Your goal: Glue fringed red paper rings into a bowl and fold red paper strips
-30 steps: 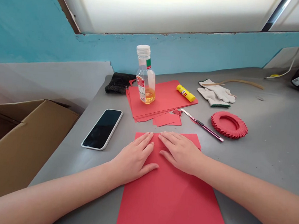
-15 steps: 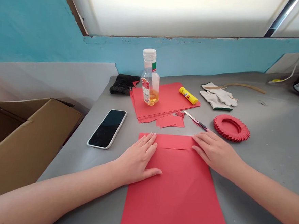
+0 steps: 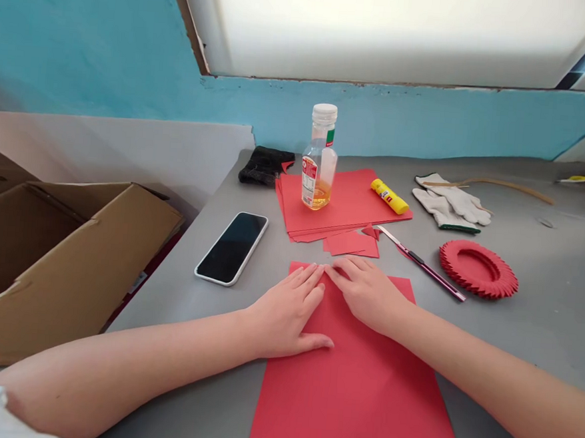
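A sheet of red paper (image 3: 360,390) lies flat on the grey table, running toward me. My left hand (image 3: 293,312) rests palm down on its left side, with the thumb spread and the fingertips near the far edge. My right hand (image 3: 370,294) lies across the far part of the sheet, fingers extended, its tips beside those of my left hand. Both hands cover much of the far strip, so the folded flap is hard to make out. Just beyond my right hand, a utility knife (image 3: 427,267) lies with its blade out.
Farther back are stacked red sheets (image 3: 354,196) bearing a bottle (image 3: 321,161) and a glue stick (image 3: 389,196), plus red scraps (image 3: 353,244). A phone (image 3: 231,248) lies left; gloves (image 3: 451,202) and a pleated red ring (image 3: 478,269) lie right. A cardboard box (image 3: 79,264) stands beside the table.
My right hand has slid left along the sheet's far edge, from its right corner to my left fingertips. My left hand keeps its place on the paper. The view has shifted left.
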`<state>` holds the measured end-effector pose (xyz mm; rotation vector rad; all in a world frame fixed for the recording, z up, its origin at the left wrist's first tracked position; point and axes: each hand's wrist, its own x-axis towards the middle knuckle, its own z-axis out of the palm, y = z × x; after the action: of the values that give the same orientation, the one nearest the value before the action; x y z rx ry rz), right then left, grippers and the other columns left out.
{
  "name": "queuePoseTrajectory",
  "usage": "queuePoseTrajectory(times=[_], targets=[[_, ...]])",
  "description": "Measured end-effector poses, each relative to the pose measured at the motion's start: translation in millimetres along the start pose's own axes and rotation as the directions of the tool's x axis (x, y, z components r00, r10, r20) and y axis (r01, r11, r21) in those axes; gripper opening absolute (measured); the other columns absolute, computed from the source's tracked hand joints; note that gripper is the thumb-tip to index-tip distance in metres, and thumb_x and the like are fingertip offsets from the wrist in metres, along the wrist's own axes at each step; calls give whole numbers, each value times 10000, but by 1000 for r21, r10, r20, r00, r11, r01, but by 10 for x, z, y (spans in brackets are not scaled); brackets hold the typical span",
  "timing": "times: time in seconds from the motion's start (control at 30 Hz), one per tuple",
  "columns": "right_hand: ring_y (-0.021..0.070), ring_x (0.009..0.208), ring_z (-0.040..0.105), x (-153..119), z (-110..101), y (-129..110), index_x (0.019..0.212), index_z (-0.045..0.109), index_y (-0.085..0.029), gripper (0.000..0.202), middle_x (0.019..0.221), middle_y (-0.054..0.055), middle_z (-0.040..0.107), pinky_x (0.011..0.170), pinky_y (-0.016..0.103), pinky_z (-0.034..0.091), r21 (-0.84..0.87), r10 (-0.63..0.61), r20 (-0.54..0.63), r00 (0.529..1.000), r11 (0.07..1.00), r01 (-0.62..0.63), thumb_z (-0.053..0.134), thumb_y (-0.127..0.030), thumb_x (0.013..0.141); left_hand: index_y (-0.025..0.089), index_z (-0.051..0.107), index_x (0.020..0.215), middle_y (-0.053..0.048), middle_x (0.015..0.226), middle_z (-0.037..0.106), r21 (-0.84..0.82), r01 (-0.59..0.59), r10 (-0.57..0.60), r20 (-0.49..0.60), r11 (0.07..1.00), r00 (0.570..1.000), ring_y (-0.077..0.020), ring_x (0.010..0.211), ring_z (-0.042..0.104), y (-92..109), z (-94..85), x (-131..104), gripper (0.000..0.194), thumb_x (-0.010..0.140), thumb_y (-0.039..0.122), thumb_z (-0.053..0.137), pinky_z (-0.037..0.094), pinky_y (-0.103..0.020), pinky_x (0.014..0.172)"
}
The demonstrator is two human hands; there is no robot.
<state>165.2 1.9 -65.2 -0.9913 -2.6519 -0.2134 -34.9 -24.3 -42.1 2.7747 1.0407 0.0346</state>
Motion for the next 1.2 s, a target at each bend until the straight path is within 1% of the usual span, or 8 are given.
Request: queuePoseTrajectory(times=[0.13, 0.23, 0.37, 0.47, 0.6, 0.87, 1.03, 1.2], targets=[[226, 967, 493, 37, 12, -1, 1060, 606, -78, 320, 996, 135, 599, 875, 360, 408, -24, -12, -28, 1000, 1000, 11, 411, -53, 807, 41, 501, 1156, -237, 1416, 254, -3, -4, 4, -24, 1000, 1000, -325, 1337, 174, -5, 11, 6, 762, 765, 689, 411, 231, -426, 1079], [235, 976, 485, 18, 27, 11, 1115, 584, -86, 337, 1019, 134, 595, 863, 369, 399, -51, -12, -40, 999, 999, 10, 412, -85, 825, 67, 513, 1157, -220, 1420, 268, 11, 2, -2, -43, 1000, 999, -327, 1330, 206, -12, 19, -5, 751, 764, 697, 398, 211, -435, 1081], [238, 966, 483, -14, 35, 44, 1168, 559, -102, 376, 1034, 121, 593, 852, 375, 389, -85, -16, -19, 1000, 996, 15, 418, -86, 819, 131, 471, 1239, -224, 1418, 271, 49, 58, -56, -50, 997, 997, -352, 1311, 246, -38, 3, -54, 809, 730, 750, 367, 202, -518, 1046], [241, 966, 487, -53, 9, 74, 1169, 561, -113, 386, 1029, 114, 603, 842, 374, 385, -114, -16, -14, 1000, 993, 15, 419, -72, 812, 197, 413, 1309, -210, 1427, 259, 56, 89, -88, -19, 994, 996, -366, 1312, 233, -71, -39, -97, 834, 715, 777, 336, 222, -550, 1013], [237, 961, 498, -216, -80, 145, 1131, 586, -112, 369, 998, 111, 623, 841, 364, 380, -164, 3, -8, 1000, 986, -4, 419, -59, 807, 276, 360, 1352, -169, 1447, 238, 63, 87, -89, 39, 994, 995, -389, 1309, 221, -119, -117, -134, 852, 681, 802, 347, 210, -549, 1012], [241, 978, 510, -731, -319, 376, 1040, 628, -124, 348, 976, 103, 639, 822, 365, 382, -266, 73, 5, 997, 962, -69, 412, -17, 788, 380, 254, 1379, -105, 1478, 178, 67, 68, -75, 110, 995, 991, -452, 1303, 157, -217, -205, -186, 873, 636, 820, 380, 154, -590, 1009], [234, 973, 516, -847, -358, 401, 1007, 634, -118, 302, 967, 101, 638, 832, 361, 380, -296, 128, -5, 992, 947, -123, 411, -51, 815, 403, 214, 1382, -73, 1494, 114, 81, 57, -65, 100, 995, 993, -462, 1310, 100, -251, -167, -218, 829, 671, 793, 387, 129, -619, 1002], [232, 977, 521, -916, -347, 405, 1015, 629, -92, 283, 904, 112, 644, 835, 356, 379, -317, 161, -21, 987, 935, -159, 422, -75, 823, 413, 201, 1380, -81, 1497, 89, 88, 55, -64, 96, 995, 993, -478, 1304, 85, -268, -130, -239, 807, 686, 780, 389, 124, -654, 979]])
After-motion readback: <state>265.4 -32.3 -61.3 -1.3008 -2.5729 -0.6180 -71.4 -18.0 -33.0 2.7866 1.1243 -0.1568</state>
